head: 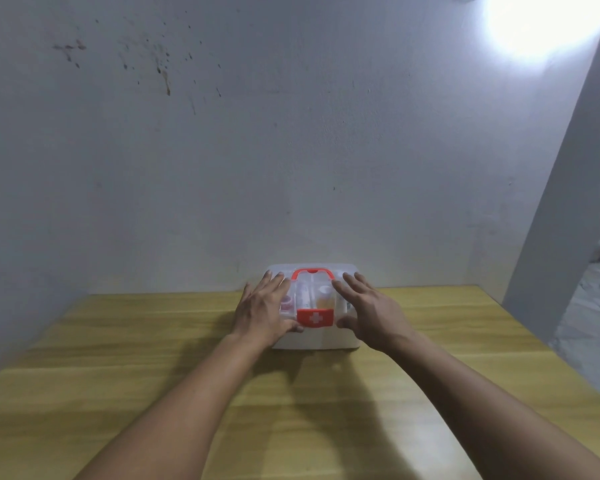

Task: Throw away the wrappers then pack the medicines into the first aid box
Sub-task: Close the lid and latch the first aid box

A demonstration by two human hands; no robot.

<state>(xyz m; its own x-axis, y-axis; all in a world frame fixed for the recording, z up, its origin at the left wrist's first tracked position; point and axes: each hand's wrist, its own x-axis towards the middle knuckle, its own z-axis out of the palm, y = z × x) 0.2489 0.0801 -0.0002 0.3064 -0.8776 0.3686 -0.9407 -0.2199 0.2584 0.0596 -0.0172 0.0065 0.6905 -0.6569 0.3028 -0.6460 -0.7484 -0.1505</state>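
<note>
On the worktop [153,358], both open hands, left hand [262,311] and right hand [369,311], rest flat on the first aid box [314,341]; it looks light, hard and slippery, best lifted by its red handle [311,273].

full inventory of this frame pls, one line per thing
first aid box: 1, clear white, far middle of the table against the wall, lid on
handle: 1, red, on top of the box lid
latch: 1, red with a white cross, front of the box
medicines: several, count unclear, seen blurred through the lid
table: 1, light wood, fills the lower frame
wall: 1, grey-white with dark stains upper left, behind the table
left hand: 1, flat on the left of the lid
right hand: 1, fingers spread at the right of the lid
</note>
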